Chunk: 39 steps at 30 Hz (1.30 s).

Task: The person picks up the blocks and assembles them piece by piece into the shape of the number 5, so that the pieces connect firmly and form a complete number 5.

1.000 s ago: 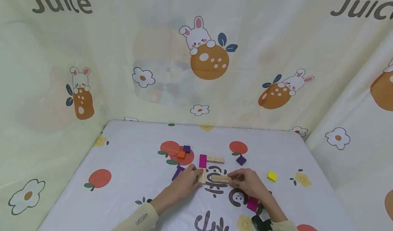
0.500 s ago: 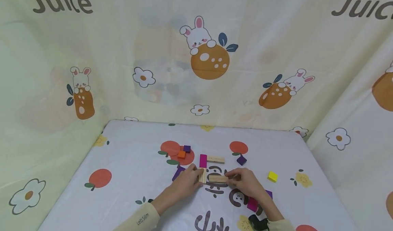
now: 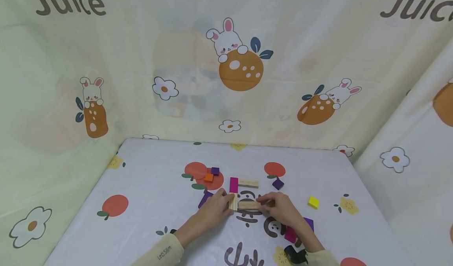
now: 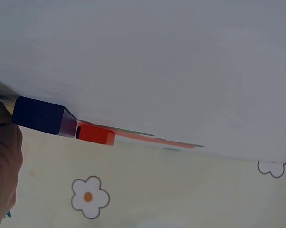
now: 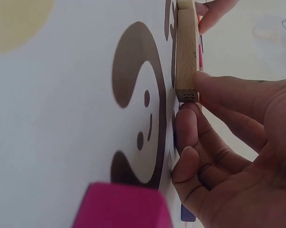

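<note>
Cream curtain [image 3: 134,42] printed with rabbits and "Juice" stands behind a white tabletop [image 3: 148,171] patterned with fruit. Right hand [image 3: 279,208]: thumb and fingertips pinch the right end of a plain wooden block [image 3: 249,206], which lies left-to-right at mid-table; small dark marking on its end face, per the right wrist view. Its left end sits just beside a second wooden block [image 3: 233,204], contact hard to judge. Left hand [image 3: 214,207]: curved thumb and index finger hold that second block, which runs near-to-far.

At its far end, in line, a magenta block [image 3: 234,185]; a third wooden block [image 3: 248,184] extends right from it, roughly parallel to the one in the right hand.

Left of the left hand, a purple block [image 3: 205,199], partly covered. Farther off, an orange cube [image 3: 209,178] and dark purple cube [image 3: 215,171] close together. Far right of the right hand, another purple cube [image 3: 278,184]; farther right, a yellow cube [image 3: 313,202]. Near right, beside the right forearm, a magenta piece [image 3: 291,235] and a purple piece [image 3: 309,223].
</note>
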Each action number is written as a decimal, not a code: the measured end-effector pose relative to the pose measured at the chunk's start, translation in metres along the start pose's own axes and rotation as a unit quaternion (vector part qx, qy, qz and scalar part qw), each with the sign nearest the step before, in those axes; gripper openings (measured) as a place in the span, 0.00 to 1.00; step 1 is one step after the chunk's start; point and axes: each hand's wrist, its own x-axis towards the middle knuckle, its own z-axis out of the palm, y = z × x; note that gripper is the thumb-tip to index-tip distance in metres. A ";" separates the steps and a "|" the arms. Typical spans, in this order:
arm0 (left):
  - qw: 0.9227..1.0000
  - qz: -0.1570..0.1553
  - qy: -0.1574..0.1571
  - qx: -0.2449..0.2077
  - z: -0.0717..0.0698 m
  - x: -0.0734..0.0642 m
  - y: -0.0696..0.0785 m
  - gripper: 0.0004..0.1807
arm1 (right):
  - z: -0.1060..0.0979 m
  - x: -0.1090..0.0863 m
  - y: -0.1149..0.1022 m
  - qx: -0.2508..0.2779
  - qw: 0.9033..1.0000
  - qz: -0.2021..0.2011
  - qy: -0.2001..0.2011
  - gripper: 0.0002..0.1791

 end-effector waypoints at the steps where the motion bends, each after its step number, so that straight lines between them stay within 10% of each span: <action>1: 1.000 0.000 0.000 -0.001 0.000 0.000 0.000 0.30 | 0.000 0.001 0.000 0.000 1.000 0.000 0.000 0.12; 33: 1.000 -0.004 0.014 -0.006 0.000 0.000 0.002 0.28 | 0.001 0.003 -0.003 0.001 1.000 0.006 -0.004 0.14; 39: 0.998 0.045 0.048 0.014 -0.001 -0.001 0.000 0.20 | 0.002 0.004 -0.002 0.004 1.000 0.004 -0.004 0.16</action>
